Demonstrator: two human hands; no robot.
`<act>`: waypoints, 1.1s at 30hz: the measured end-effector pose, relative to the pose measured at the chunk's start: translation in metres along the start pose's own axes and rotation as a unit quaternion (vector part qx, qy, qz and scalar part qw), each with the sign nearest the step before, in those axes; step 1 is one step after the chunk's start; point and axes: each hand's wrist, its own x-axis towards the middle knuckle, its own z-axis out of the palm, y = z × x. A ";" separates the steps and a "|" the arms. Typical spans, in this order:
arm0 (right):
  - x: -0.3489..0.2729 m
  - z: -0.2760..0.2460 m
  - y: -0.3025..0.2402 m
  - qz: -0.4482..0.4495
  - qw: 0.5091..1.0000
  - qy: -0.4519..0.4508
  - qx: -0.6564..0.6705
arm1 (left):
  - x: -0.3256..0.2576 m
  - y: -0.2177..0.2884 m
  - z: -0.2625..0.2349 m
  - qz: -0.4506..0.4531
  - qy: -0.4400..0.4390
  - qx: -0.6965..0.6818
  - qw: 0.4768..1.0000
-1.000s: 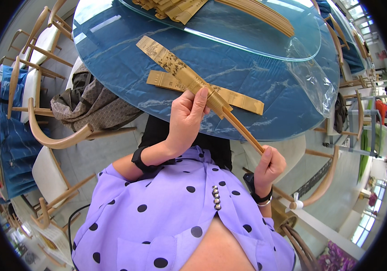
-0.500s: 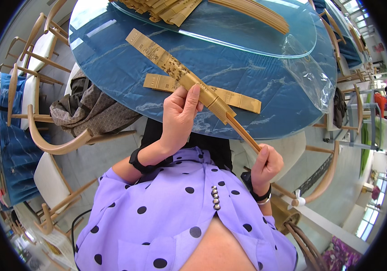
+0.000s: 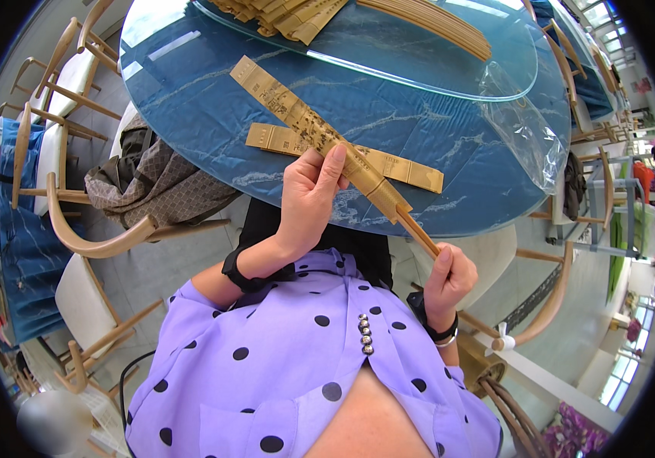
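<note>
My left hand [image 3: 312,187] is closed round a long gold paper chopstick sleeve [image 3: 285,103] with dark printing, thumb on top. The sleeve slants from the upper left down to the right. Out of its lower end sticks a pair of light brown chopsticks [image 3: 419,233], partly inside the sleeve. My right hand [image 3: 448,281] pinches their free ends between thumb and fingers. Beneath the held sleeve, another gold chopstick sleeve [image 3: 415,174] lies crosswise on the blue table [image 3: 213,114]; whether chopsticks are inside it is hidden.
On the glass turntable [image 3: 434,80] lie a fanned heap of gold sleeves [image 3: 289,17] and a bundle of chopsticks [image 3: 426,24]. A clear plastic bag [image 3: 522,130] rests at the table's right. Wooden chairs [image 3: 75,237] stand around, one with a patterned brown bag [image 3: 163,175].
The sleeve has slid down and right along the chopsticks with my left hand, leaving less of them showing. My right hand has hardly moved.
</note>
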 end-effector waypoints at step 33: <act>-0.004 -0.001 0.000 0.026 1.000 0.012 -0.009 | 0.008 0.019 0.005 0.010 0.015 -0.104 0.994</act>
